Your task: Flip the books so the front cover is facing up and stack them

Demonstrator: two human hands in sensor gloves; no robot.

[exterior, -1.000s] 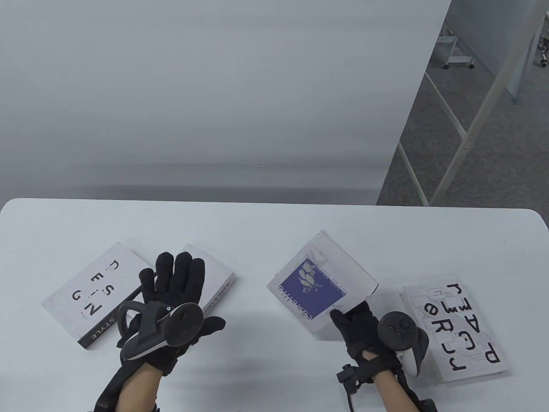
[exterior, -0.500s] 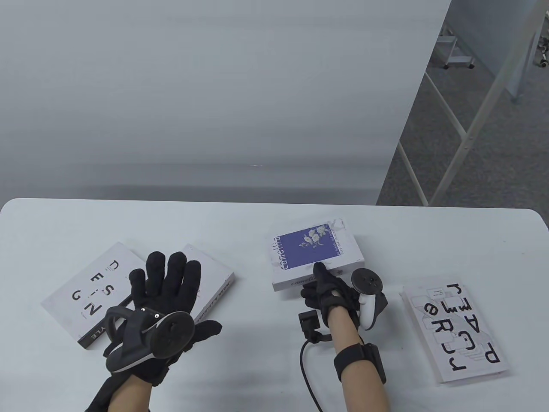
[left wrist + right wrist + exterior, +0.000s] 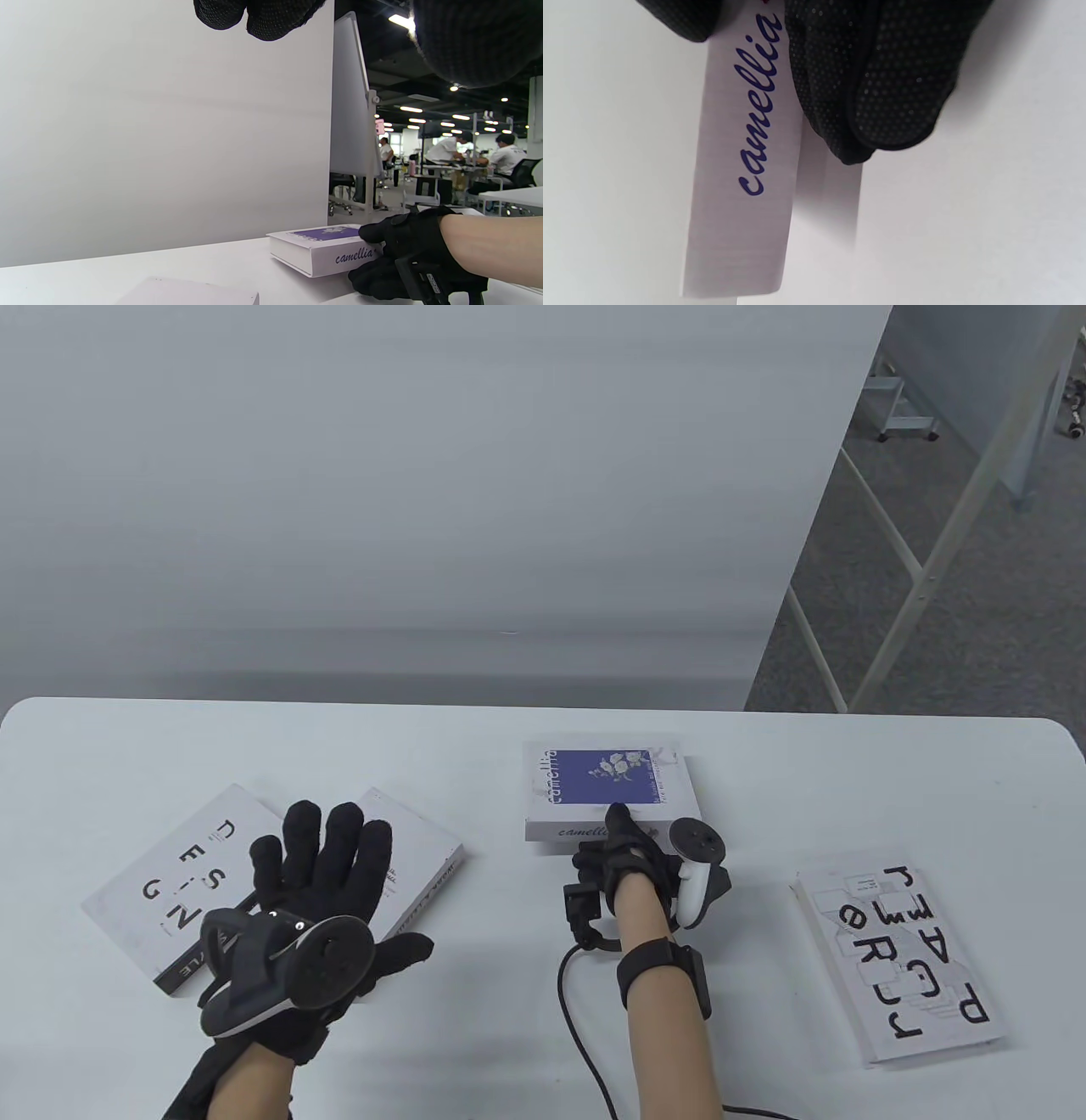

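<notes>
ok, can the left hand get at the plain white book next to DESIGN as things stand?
Probably yes. The left hand is spread open right over the plain white book, with nothing between them. The right hand is busy gripping the camellia book, well clear of it.

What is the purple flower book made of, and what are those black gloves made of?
The camellia book looks like paper and card with a matte finish: its spine shows a faint grain and no shine. The glove on the right hand looks like knitted fabric with tiny dots, perhaps rubbery grip dots, seen close on its fingers.
</notes>
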